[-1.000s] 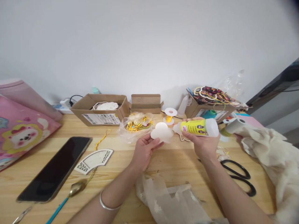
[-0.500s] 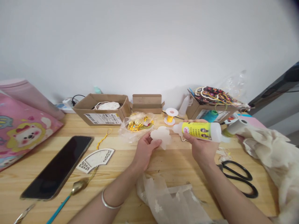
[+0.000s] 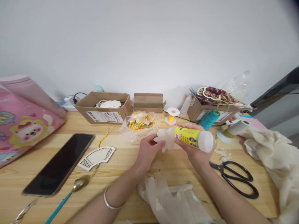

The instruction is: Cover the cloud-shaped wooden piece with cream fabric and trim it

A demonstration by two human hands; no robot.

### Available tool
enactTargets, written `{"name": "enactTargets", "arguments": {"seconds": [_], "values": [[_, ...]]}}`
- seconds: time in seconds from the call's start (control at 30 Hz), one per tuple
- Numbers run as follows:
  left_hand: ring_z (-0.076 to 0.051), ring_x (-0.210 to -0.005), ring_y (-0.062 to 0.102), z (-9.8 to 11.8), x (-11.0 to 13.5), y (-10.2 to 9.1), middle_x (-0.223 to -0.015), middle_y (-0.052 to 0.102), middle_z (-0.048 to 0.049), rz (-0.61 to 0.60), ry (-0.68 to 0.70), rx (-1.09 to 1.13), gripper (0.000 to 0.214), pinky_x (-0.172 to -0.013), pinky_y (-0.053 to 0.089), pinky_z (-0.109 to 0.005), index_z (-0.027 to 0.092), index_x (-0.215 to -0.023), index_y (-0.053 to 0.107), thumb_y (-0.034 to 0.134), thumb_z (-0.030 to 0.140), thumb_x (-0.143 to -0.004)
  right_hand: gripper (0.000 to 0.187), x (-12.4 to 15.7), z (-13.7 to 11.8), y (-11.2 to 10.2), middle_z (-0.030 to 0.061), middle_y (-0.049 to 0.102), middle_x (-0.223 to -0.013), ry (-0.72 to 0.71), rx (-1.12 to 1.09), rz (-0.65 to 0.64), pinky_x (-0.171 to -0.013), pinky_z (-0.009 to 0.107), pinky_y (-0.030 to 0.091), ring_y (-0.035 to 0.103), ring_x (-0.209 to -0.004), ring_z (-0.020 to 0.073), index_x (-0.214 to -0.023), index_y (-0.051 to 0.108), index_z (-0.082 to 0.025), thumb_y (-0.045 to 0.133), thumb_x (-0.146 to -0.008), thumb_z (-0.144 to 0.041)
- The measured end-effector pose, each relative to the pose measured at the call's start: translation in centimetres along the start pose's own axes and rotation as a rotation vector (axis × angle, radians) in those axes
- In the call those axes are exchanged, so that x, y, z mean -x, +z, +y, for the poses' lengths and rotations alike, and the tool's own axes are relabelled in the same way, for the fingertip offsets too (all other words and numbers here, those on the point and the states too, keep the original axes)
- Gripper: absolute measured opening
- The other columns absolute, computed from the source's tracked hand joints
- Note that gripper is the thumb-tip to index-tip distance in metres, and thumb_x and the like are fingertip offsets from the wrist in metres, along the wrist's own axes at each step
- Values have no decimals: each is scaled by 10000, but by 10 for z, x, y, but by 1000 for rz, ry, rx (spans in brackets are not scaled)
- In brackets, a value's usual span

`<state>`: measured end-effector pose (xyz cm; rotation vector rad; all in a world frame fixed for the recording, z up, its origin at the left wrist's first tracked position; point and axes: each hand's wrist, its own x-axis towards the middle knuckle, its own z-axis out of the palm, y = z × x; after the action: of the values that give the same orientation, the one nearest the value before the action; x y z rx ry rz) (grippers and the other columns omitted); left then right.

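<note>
The left hand (image 3: 149, 153), pinching the white cutout (image 3: 166, 140), should be steady, and the right hand (image 3: 198, 158), gripping the yellow bottle (image 3: 187, 135), should press softly.

The left hand (image 3: 150, 152) pinched a white cloud-shaped cutout (image 3: 163, 137), while the right hand (image 3: 198, 157) gripped a yellow-labelled bottle (image 3: 191, 138), its neck toward the cutout. From the cutout, black-handled scissors (image 3: 233, 178) lay at four o'clock, sheer fabric (image 3: 167, 202) at six and a phone (image 3: 59, 165) at nine.
</note>
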<state>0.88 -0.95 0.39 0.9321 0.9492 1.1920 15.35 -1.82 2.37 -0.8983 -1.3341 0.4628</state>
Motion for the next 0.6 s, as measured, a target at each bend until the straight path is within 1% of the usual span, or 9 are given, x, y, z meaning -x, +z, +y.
{"name": "enactTargets", "arguments": {"seconds": [0.1, 0.17, 0.27, 0.4, 0.6], "values": [[-151, -662, 592, 0, 0, 1, -732, 685, -29, -8, 4, -18, 215, -665, 458, -268, 131, -833, 685, 658, 176, -625, 479, 0, -2, 0, 22, 645, -964, -39, 40, -15, -840, 474, 459, 609, -892, 245, -946, 589, -255, 760, -526, -102], [-148, -668, 590, 0, 0, 0, -734, 685, -24, 12, 3, -4, 217, -664, 455, -261, 136, -830, 686, 663, 175, -618, 473, -1, -3, -2, 23, 647, -959, -41, 51, -22, -836, 468, 463, 610, -890, 244, -942, 592, -254, 762, -526, -107], [-147, -682, 590, 0, -1, 0, -734, 685, -20, 32, -4, 11, 213, -666, 451, -254, 140, -822, 688, 670, 178, -613, 457, -2, -4, -3, 30, 649, -951, -15, 27, -19, -830, 465, 471, 611, -890, 245, -935, 589, -244, 762, -532, -117], [-148, -677, 590, 1, 0, 0, -721, 683, -22, 11, -12, -3, 204, -656, 451, -253, 134, -814, 689, 670, 175, -615, 455, -3, -4, -2, 37, 652, -949, 14, 4, 6, -841, 470, 469, 607, -904, 248, -920, 587, -232, 771, -518, -124], [-140, -673, 588, 1, 1, 0, -731, 687, -22, 0, -11, -10, 193, -643, 445, -238, 137, -812, 690, 661, 172, -624, 385, -4, -4, -1, 52, 636, -997, 98, -14, 56, -824, 453, 479, 602, -916, 239, -884, 591, -211, 766, -545, -156]]}}
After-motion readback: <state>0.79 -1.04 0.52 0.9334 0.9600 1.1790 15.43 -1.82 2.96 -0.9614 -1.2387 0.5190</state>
